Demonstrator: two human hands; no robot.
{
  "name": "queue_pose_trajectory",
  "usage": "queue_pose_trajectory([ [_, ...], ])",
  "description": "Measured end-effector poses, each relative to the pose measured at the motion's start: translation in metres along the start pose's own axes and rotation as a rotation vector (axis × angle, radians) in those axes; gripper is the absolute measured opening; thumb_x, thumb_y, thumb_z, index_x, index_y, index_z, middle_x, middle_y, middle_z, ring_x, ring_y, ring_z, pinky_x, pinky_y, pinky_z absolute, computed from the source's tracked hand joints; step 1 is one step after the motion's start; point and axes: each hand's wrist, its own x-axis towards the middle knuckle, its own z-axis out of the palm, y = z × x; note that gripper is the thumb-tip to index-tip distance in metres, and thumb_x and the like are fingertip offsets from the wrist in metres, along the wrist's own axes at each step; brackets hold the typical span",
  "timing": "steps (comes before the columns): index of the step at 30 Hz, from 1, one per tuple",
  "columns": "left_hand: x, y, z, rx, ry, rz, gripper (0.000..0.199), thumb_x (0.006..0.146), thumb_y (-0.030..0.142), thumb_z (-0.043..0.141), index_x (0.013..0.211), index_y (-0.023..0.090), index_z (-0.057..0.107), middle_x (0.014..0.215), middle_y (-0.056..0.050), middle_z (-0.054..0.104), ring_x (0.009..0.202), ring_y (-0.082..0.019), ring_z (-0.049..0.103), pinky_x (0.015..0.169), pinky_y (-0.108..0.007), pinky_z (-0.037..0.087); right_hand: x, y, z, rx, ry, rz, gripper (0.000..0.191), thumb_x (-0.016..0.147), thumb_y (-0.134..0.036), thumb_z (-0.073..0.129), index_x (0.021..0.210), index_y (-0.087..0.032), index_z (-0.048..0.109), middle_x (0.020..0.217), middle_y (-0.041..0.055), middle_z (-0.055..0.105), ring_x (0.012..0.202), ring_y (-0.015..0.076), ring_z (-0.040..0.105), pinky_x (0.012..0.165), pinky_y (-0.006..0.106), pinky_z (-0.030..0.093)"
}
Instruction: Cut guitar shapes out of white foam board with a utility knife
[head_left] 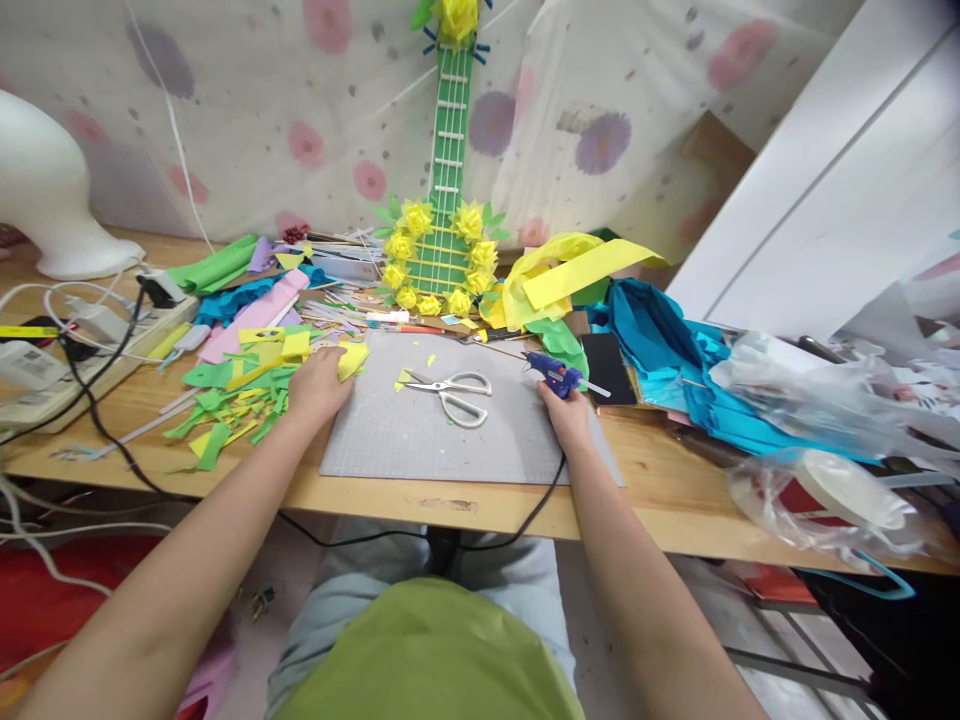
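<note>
My left hand [319,385] is closed on a small yellow paper piece [352,361] at the left edge of the grey cutting mat [390,440]. Green and yellow paper scraps [225,400] lie in a heap beside that hand. On the mat's right side my right hand [568,415] grips a blue glue gun [551,371], its nozzle pointing up and left and a glue stick poking out behind. Scissors [450,385] with white handles rest between my hands, blades slightly parted, near a few yellow bits. Behind the mat stands a green paper guitar [450,150] trimmed with yellow paper flowers.
A power strip [90,350] with plugs and cables sits at left near a white foam head [52,190]. Yellow paper strips [585,275], blue crepe paper [652,330] and bagged tape [847,490] crowd the right. The glue gun's black cord [367,543] hangs below the table's front edge.
</note>
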Motion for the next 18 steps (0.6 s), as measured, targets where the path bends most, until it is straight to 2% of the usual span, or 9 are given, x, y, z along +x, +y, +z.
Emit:
queue_pose_trajectory([
  [5,0.003,-0.01,-0.011,-0.013,-0.029,-0.189,0.035,0.078,0.031,0.05,0.108,0.018,0.063,0.11,-0.012,0.064,0.101,-0.03,0.058,0.079,-0.038,0.046,0.005,0.001,0.001,-0.043,0.077,-0.017,0.041,0.062,-0.052,0.059,0.083,-0.016,0.065,0.077,0.0072,0.068,0.078,0.0241,0.062,0.069,0.031,0.044],
  [9,0.013,-0.011,-0.017,0.008,-0.017,-0.283,0.031,0.077,0.03,0.05,0.099,0.016,0.066,0.096,-0.014,0.067,0.092,-0.032,0.061,0.072,-0.038,0.046,0.005,-0.001,0.001,-0.096,0.066,-0.014,0.04,0.063,-0.053,0.057,0.08,-0.017,0.063,0.077,0.0088,0.067,0.078,0.0262,0.062,0.07,0.033,0.043],
  [13,0.025,-0.009,-0.024,-0.101,0.143,-0.346,0.022,0.074,0.029,0.051,0.088,0.018,0.064,0.083,-0.009,0.066,0.081,-0.028,0.061,0.069,-0.034,0.044,0.005,-0.002,0.001,-0.119,0.074,0.001,0.038,0.063,-0.054,0.056,0.076,-0.018,0.062,0.076,0.009,0.067,0.079,0.027,0.063,0.07,0.033,0.044],
  [18,0.046,-0.007,-0.027,-0.362,0.425,-0.321,0.007,0.075,0.023,0.052,0.079,0.019,0.055,0.075,-0.002,0.058,0.072,-0.019,0.056,0.069,-0.029,0.041,0.005,0.0,0.002,-0.09,0.061,0.011,0.04,0.064,-0.055,0.055,0.076,-0.018,0.063,0.075,0.0087,0.067,0.077,0.0266,0.063,0.068,0.033,0.044],
])
